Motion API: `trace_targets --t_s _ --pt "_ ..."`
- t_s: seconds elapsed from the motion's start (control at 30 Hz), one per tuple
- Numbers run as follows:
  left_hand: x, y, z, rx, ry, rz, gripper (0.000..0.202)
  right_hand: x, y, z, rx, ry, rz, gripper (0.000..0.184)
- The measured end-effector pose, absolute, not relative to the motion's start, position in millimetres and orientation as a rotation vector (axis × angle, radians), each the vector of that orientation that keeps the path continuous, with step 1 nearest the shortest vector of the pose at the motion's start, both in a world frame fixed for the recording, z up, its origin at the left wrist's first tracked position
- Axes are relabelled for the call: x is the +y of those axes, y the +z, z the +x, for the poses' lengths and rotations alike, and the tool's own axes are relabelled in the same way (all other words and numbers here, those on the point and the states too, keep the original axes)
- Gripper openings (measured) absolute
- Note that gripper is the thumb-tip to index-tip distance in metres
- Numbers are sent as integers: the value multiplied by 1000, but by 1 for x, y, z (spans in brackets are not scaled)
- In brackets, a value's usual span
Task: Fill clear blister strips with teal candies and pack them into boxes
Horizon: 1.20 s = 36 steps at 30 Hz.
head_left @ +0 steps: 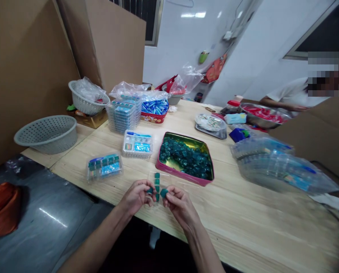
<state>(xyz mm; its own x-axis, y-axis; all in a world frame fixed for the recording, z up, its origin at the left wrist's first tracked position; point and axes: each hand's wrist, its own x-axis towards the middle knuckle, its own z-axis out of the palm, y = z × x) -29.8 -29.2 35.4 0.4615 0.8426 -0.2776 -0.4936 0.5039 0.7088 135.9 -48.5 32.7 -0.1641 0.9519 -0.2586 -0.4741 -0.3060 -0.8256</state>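
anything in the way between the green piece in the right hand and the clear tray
Nothing visible stands between the green piece in the right hand and the clear tray.

**Room Layout**

A wood-grain table (243, 212) occupies the center. The white wall (183, 41) stands at 12 o'clock. A dark window (149, 26) is at 11 o'clock; a second window (319, 36) is at 2 o'clock. Brown panels (115, 41) stand at 10–11 o'clock. The glossy gray floor (69, 204) lies at 8 o'clock.
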Motion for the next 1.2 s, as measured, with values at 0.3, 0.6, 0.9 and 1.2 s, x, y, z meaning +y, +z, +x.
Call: trace_targets --t_s 0.3,0.6,0.9,1.2 --pt "-35 40 -24 862 856 801 19 -53 27 130 -890 1600 -1147 25" --pt "-39 23 -20 1373 675 1627 13 -61 3 132 -1529 1143 -1510 7" --pt "-44 20 -18 1377 536 1909 15 -63 8 132 -1980 704 -1653 23" --pt "-27 56 -17 749 815 568 44 -70 47 132 -1777 617 -1168 14"
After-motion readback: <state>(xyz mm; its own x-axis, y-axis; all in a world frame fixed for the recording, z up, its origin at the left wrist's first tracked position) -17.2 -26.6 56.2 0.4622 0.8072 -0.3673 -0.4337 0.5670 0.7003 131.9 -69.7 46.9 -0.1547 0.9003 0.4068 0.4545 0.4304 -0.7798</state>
